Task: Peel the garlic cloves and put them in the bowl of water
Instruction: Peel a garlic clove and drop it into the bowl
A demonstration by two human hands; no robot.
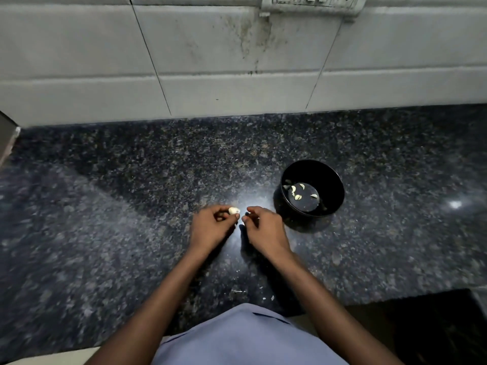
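Bowl (312, 189) on counter (131, 206) right of hands, cloves (297, 192) inside, wall (210, 61) behind

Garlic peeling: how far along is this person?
Done: several peeled cloves lie in the black bowl. In hand: the left hand pinches one pale clove; the right hand is beside it, fingers curled. Left: that clove must reach the bowl. No other unpeeled cloves show.

A dim scene is lit from near the camera, white glare being thrown on the granite countertop (131, 206) centrally and at 3 o'clock, while edges are blurred and bowed.
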